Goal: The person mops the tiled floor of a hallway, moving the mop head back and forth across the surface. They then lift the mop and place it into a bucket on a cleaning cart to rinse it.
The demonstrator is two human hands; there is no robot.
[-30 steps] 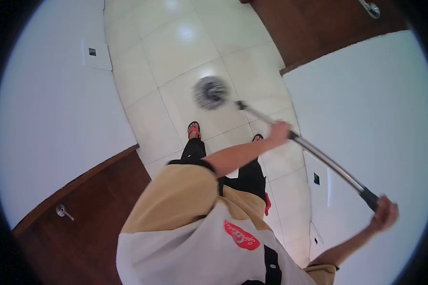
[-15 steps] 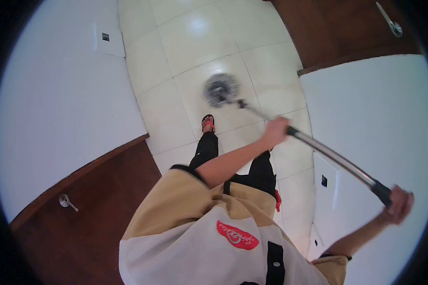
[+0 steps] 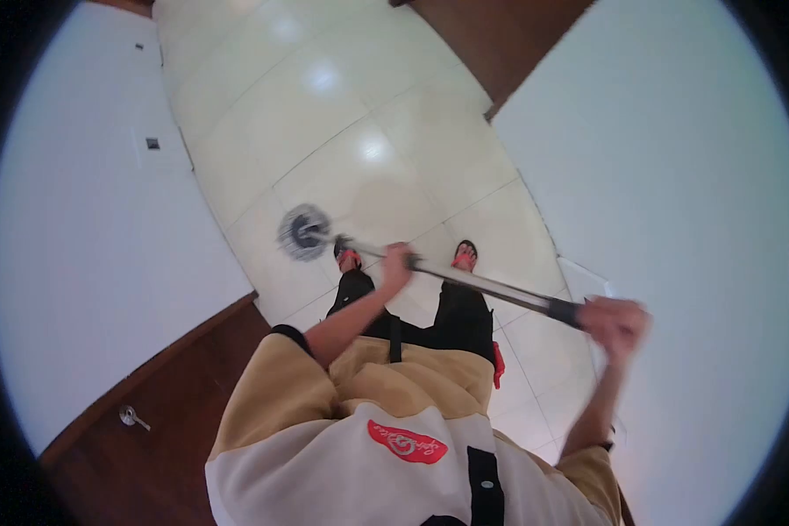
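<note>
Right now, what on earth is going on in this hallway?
A person has both hands on the long metal pole of a round, fringed mop. The left hand grips partway down, and the right hand is closed at the top end. The mop head, a little blurred, appears to be on the pale tiled floor, ahead and to the left of the person's left foot.

We see bright reflections on the upper floor (image 3: 324, 131), the round picture is curved and black at its edges, and the mop head (image 3: 305, 232) is blurred.
</note>
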